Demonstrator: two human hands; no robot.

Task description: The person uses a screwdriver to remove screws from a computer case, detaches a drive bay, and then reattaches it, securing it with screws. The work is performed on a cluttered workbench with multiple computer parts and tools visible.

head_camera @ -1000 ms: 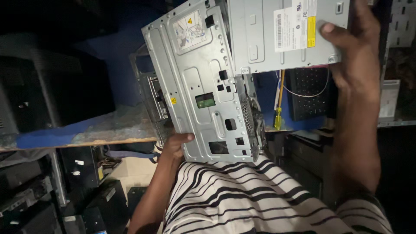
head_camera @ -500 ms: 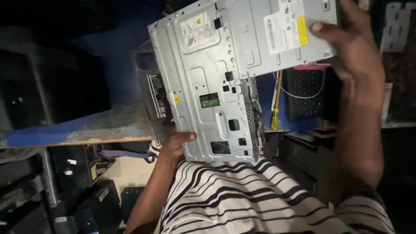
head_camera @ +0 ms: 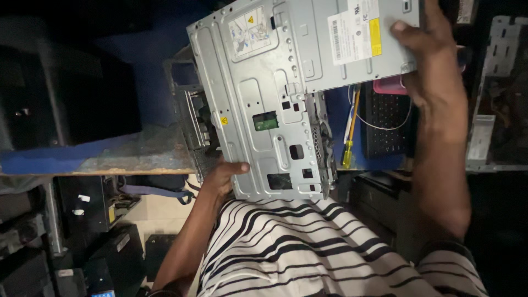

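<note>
1. The room is dim, with dark blue walls (head_camera: 143, 60) at the back.
2. A worn workbench (head_camera: 110, 157) with a blue, scuffed top runs across the left.
3. Dark equipment boxes (head_camera: 82, 209) are stacked under it on a pale floor (head_camera: 159, 217).
4. A black keyboard (head_camera: 388, 124) and a yellow-handled screwdriver (head_camera: 348, 140) lie on the right side.

One head-worn camera looks steeply down from close above, over a striped shirt (head_camera: 324, 247). The metal computer chassis (head_camera: 264, 110) fills the upper middle, the blue workbench (head_camera: 93, 157) beyond.
</note>
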